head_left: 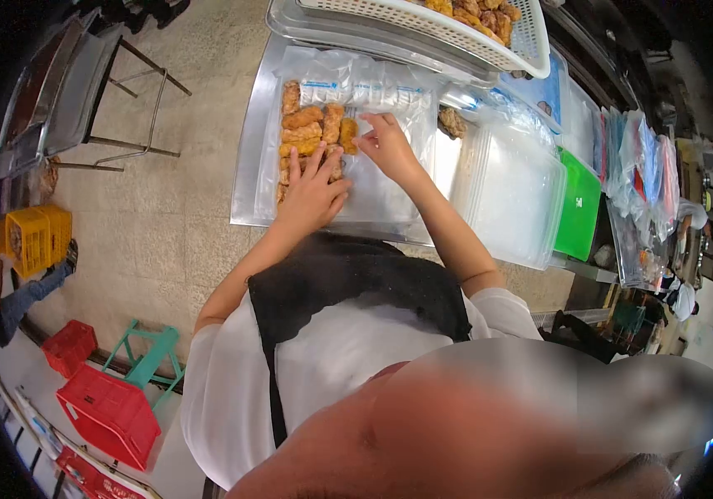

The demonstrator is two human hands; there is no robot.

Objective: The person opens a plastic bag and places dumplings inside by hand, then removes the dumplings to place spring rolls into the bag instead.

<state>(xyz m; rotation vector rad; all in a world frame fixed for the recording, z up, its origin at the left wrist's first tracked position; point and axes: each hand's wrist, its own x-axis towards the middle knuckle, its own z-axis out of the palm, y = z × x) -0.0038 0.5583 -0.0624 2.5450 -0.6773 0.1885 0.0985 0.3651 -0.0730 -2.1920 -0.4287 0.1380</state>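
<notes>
Golden-brown fried rolls (302,133) lie in rows on a clear plastic bag or sheet (398,187) with blue print along its far edge. This rests on a metal tray (252,179) in front of me. My left hand (313,193) is open, its fingers spread over the nearer rolls and partly hiding them. At the right end of the rows, my right hand (388,151) has its thumb and fingers apart. Its fingertips are right at the edge of a darker yellow roll (348,135).
A white perforated basket (531,41) of fried pieces stands beyond the tray. To the right are stacked clear plastic lids or containers (510,195) and a green board (579,204). Red crates (111,416), a green stool (150,353) and a metal-legged table (94,100) stand left. Another person (19,295) is at far left.
</notes>
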